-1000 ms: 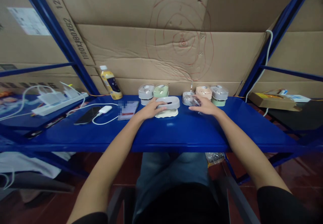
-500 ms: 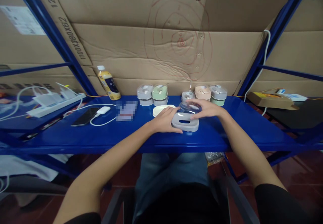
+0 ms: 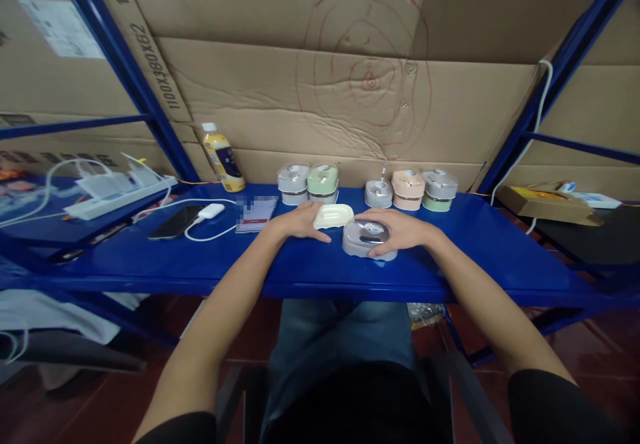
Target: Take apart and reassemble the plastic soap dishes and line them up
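A grey soap box with a clear lid stands near the table's front edge. My right hand is closed over its right side, thumb at the front and fingers behind. Just beyond it lies a shallow cream soap dish. My left hand is at the dish's left end, fingers behind it and thumb stretched out in front, spread apart. Whether the left fingertips touch the dish is hard to see.
Along the cardboard wall stand stacked grey and green boxes, a small grey one, and peach and grey-green stacks. A bottle, phone, charger cable and booklet lie left.
The clear lid has come down onto the grey base under my right hand. My left hand has let go of the base and moved left to the cream dish. The view has shifted slightly.
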